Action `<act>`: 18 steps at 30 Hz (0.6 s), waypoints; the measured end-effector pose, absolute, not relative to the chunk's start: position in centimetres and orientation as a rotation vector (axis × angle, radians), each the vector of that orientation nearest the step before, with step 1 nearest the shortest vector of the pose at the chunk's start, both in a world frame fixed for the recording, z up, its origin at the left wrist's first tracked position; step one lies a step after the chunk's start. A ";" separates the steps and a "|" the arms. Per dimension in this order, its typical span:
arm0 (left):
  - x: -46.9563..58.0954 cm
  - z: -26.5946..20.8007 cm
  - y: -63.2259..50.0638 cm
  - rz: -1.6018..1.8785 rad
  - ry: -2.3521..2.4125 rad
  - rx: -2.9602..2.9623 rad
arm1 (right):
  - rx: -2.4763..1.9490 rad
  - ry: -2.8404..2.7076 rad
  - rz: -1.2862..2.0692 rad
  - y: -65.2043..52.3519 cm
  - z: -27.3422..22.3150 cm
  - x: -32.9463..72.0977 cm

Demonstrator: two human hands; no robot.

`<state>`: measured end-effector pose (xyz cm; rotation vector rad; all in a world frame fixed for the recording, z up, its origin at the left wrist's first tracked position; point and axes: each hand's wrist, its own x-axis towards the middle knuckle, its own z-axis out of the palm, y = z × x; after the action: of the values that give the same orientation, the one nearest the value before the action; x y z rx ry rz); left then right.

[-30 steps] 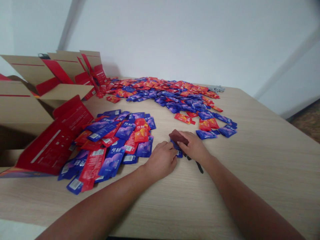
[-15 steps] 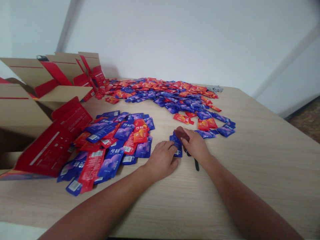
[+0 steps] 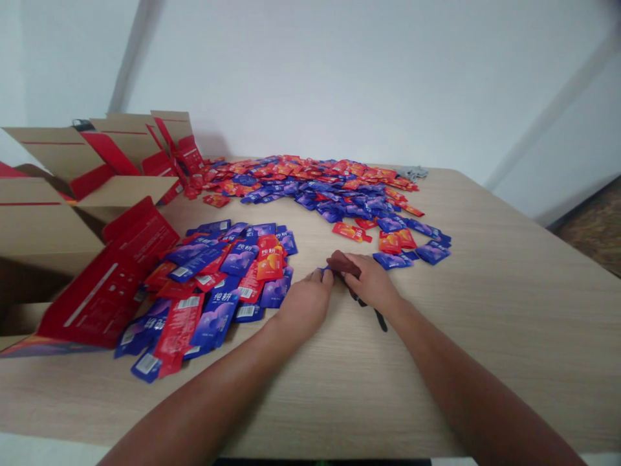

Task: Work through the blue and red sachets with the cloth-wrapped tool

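Note:
My left hand [image 3: 306, 301] is closed in a pinch on a small blue packet [image 3: 323, 268]; only a sliver of it shows above the fingertips. Close by, my right hand [image 3: 372, 282] grips a crumpled, reddish-brown piece like cloth [image 3: 343, 263], which meets the packet's edge. A thin black strip [image 3: 381, 320] lies below the right hand, its upper part covered; I cannot tell its kind. Left of my hands spreads a loose pile of blue and red pouches [image 3: 239, 257], some with barcodes up.
A long heap of red and blue pouches [image 3: 315, 184] lines the table's [image 3: 485, 291] back. Open cardboard boxes with red flaps [image 3: 104, 288] stand at left. Several stray pouches [image 3: 433, 252] lie right of centre. A grey cloth [image 3: 412, 172] lies at the far edge.
My left hand has gone from resting over the flat blue packet to pinching it, and most of the packet is now hidden. The reddish-brown piece has shifted slightly left towards it.

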<state>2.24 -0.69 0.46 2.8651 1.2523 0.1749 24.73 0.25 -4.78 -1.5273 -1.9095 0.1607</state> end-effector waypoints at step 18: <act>-6.3 6.4 4.9 0.644 1.524 2.653 | -1.587 -1.860 0.207 0.2 -4.5 24.5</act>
<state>-6.28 4.90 6.37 2.6534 1.5241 0.6438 24.50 0.19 -4.46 -1.5871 -1.8604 0.2069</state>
